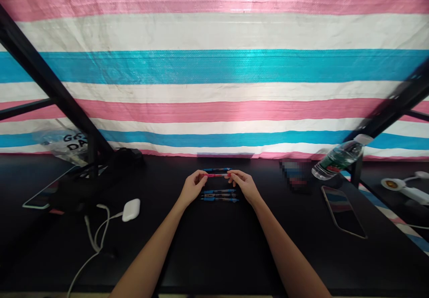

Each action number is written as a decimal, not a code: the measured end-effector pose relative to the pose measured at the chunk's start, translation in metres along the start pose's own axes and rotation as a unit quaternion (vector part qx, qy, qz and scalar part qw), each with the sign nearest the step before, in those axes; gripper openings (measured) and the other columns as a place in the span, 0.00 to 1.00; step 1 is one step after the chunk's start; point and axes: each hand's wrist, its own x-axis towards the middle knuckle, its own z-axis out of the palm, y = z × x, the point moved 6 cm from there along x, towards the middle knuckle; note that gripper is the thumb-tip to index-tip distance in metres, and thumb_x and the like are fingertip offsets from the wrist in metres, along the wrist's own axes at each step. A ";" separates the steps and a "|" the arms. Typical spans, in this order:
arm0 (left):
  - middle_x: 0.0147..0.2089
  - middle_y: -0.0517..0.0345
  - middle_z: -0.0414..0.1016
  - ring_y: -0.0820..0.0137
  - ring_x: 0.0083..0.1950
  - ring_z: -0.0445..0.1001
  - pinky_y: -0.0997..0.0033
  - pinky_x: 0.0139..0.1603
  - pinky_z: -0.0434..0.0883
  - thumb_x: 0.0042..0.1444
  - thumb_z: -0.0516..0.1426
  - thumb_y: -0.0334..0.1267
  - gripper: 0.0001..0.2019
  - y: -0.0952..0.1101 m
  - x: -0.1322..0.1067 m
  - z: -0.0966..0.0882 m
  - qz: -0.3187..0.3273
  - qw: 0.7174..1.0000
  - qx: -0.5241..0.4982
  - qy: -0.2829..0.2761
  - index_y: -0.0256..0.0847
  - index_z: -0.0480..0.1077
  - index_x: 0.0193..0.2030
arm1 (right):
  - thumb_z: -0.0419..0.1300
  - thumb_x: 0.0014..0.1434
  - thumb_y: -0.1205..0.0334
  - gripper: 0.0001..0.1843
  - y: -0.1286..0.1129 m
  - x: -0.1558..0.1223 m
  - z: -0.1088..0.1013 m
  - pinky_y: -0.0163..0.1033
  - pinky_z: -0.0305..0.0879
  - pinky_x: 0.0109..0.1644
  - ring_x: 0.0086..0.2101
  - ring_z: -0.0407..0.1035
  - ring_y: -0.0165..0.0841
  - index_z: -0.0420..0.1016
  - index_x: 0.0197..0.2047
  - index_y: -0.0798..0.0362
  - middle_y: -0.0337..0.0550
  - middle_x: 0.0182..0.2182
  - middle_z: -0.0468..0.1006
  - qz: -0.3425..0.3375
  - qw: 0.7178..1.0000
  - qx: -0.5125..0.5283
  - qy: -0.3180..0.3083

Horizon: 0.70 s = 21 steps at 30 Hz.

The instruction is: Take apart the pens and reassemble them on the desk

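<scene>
A slim red pen (pixel 217 175) lies level between my two hands over the black table. My left hand (pixel 193 186) pinches its left end, and my right hand (pixel 244 184) has closed fingers at its right end. Just beyond it, a blue pen (pixel 217 169) rests sideways on the table. Nearer to me, several pens lie side by side: a blue one (pixel 219 191), a darker one (pixel 219 195) and another blue one (pixel 219 199). Small details on the pens are too fine to make out.
At right stand a tilted clear water bottle (pixel 338 157) and a phone (pixel 344 211). A white earbud case (pixel 131 210) with a white cable (pixel 100 244) sits at left. Black metal posts (pixel 56 83) slant up at both sides, before a striped tarp (pixel 214 65).
</scene>
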 end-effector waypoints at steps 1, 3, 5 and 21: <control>0.26 0.61 0.68 0.72 0.27 0.67 0.73 0.31 0.66 0.55 0.56 0.48 0.14 0.000 0.000 0.000 0.000 1.000 -0.002 0.003 0.39 0.72 0.37 | 0.61 0.53 0.48 0.18 0.000 0.000 0.000 0.38 0.61 0.28 0.29 0.68 0.34 0.78 0.40 0.53 0.47 0.32 0.80 0.000 1.000 0.000 0.001; 0.26 0.61 0.68 0.73 0.27 0.67 0.74 0.31 0.65 0.55 0.55 0.49 0.14 -0.002 0.000 -0.001 -0.007 1.000 -0.006 0.010 0.38 0.71 0.35 | 0.61 0.54 0.49 0.17 -0.001 0.000 0.000 0.38 0.61 0.29 0.28 0.68 0.33 0.78 0.40 0.52 0.47 0.33 0.81 -0.001 1.000 0.001 0.000; 0.25 0.60 0.68 0.73 0.27 0.67 0.73 0.31 0.65 0.56 0.54 0.50 0.16 -0.003 0.000 -0.002 -0.014 1.000 -0.006 0.013 0.38 0.70 0.31 | 0.61 0.54 0.49 0.17 -0.001 -0.001 0.001 0.38 0.61 0.29 0.28 0.68 0.33 0.78 0.40 0.52 0.47 0.33 0.81 -0.005 1.000 0.002 -0.003; 0.26 0.59 0.69 0.73 0.27 0.66 0.73 0.29 0.65 0.50 0.60 0.48 0.16 0.000 0.000 -0.002 -0.030 0.997 -0.073 0.009 0.37 0.74 0.38 | 0.66 0.49 0.51 0.16 -0.003 -0.003 -0.003 0.37 0.58 0.27 0.24 0.60 0.29 0.79 0.39 0.51 0.37 0.22 0.68 0.026 0.992 0.117 0.029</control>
